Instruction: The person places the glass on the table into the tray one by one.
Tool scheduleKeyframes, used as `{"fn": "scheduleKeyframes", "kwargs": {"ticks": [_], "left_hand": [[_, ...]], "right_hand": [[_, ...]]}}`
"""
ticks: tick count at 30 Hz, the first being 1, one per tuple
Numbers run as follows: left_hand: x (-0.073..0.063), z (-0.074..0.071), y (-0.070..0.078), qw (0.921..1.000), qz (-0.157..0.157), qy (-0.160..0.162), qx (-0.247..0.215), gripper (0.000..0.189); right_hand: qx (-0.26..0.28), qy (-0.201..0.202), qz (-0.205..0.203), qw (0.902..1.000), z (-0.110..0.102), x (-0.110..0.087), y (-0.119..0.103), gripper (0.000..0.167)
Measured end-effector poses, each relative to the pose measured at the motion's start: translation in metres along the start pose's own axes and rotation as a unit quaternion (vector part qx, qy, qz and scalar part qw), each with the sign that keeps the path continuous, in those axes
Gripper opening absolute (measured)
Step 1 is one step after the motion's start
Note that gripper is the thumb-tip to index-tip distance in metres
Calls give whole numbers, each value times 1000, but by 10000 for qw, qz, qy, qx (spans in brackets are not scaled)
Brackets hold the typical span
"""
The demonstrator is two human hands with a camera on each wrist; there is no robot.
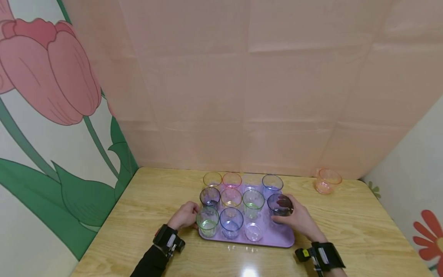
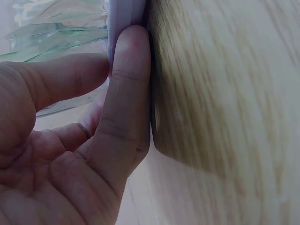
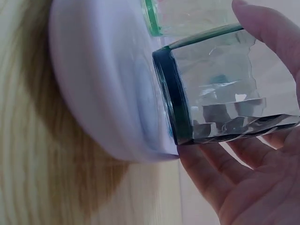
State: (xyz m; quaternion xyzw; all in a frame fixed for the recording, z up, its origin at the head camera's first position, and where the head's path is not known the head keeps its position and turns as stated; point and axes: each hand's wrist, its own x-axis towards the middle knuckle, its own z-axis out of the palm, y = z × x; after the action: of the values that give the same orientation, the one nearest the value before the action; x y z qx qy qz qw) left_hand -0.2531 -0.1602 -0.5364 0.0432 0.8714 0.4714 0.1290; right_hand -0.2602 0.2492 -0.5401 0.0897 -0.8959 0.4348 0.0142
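A lilac tray bears several clear tumblers with coloured rims. My left hand is at its left edge, beside a green-rimmed glass. The left wrist view shows the thumb on the tray's rim and the index finger against its outer side, pinching it. With my right hand I grip a dark-tinted glass at the tray's right side. In the right wrist view this glass has its thick dark base close to the tray, slightly tilted; whether it touches, I cannot tell.
An orange-pink glass stands off the tray at the back right of the wooden table. Close to my right hand are a blue-rimmed glass and a green-rimmed glass. A covered wall rises behind the table.
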Motion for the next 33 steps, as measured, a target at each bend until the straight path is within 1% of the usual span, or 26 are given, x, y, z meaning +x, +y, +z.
{"fn": "scheduleKeyframes", "kwargs": {"ticks": [3,9,17,27,33], "left_hand": [[1,0,-1,10000,65,19,18,24],[0,-1,0,9999,98,-38,-73,22],[0,-1,0,9999,-19,-91,-145,22],[2,0,-1,9999,10,-66,-116,21],[3,-1,-2,10000,-26,-44,12,23]], "right_hand": [[-177,14,-13,9998,1,0,-1,93],[-413,64,48,9991,3,1,-1,95],[-615,202,-150,9978,7,5,4,97],[-847,148,-27,9963,9,10,6,107],[-969,60,38,9953,10,12,5,111]]}}
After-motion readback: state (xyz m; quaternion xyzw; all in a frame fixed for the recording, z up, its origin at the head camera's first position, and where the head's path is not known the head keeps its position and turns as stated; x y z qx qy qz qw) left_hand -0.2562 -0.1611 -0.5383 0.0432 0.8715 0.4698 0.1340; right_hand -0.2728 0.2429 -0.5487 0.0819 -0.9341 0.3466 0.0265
